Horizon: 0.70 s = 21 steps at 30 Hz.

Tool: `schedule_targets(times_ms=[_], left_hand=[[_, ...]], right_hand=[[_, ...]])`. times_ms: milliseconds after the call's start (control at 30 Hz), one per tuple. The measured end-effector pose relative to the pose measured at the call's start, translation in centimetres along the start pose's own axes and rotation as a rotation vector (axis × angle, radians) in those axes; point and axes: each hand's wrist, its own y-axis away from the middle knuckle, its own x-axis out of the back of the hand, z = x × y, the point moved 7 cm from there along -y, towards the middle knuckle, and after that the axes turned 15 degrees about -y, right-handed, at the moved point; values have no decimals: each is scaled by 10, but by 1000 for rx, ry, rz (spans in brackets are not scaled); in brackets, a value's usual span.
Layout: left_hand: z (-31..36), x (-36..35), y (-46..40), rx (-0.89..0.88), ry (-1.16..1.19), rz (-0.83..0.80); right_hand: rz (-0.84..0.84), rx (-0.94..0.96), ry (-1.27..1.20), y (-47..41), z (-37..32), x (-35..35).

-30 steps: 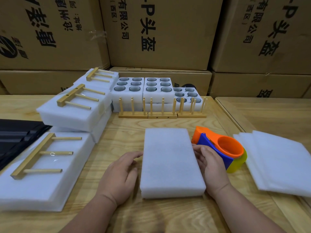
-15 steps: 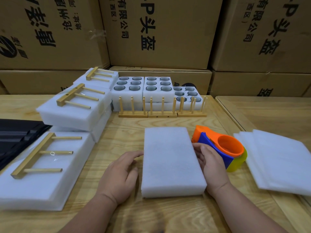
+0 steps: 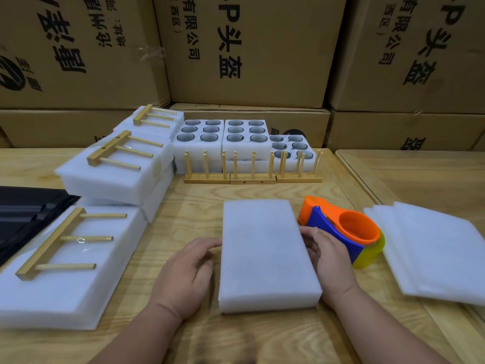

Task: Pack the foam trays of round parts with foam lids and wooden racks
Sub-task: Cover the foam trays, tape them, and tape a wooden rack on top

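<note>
A white foam tray covered with a foam lid (image 3: 266, 250) lies in front of me on the wooden table. My left hand (image 3: 186, 274) rests against its left side with relaxed fingers. My right hand (image 3: 329, 261) presses flat against its right side. Behind it stand three wooden racks (image 3: 253, 170) in a row, upright. Further back sit open foam trays of round parts (image 3: 223, 132). At the left, packed foam packs with wooden racks on top (image 3: 112, 164) are stacked, and one more lies near me (image 3: 63, 258).
An orange, blue and yellow tape dispenser (image 3: 346, 232) sits just right of my right hand. Loose foam lids (image 3: 433, 248) are piled at the right. Black bags (image 3: 23, 214) lie at the far left. Cardboard boxes (image 3: 249, 48) wall off the back.
Both hands stay against the sides of the covered tray. The tray has shifted very slightly; little else differs.
</note>
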Motion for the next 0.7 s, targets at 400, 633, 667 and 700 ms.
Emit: schedule_targets(times_ms=[400, 633, 667, 700], left_hand=[[-27, -16, -13, 339, -417, -164], [-32, -24, -18, 344, -514, -179], [-32, -24, -18, 342, -525, -178], [-31, -24, -18, 341, -530, -179]], right_hand=[[18, -65, -39, 5, 7, 12], [-10, 263, 322, 10, -54, 17], [-17, 305, 383, 6, -66, 8], [-30, 332, 438, -1, -77, -2]])
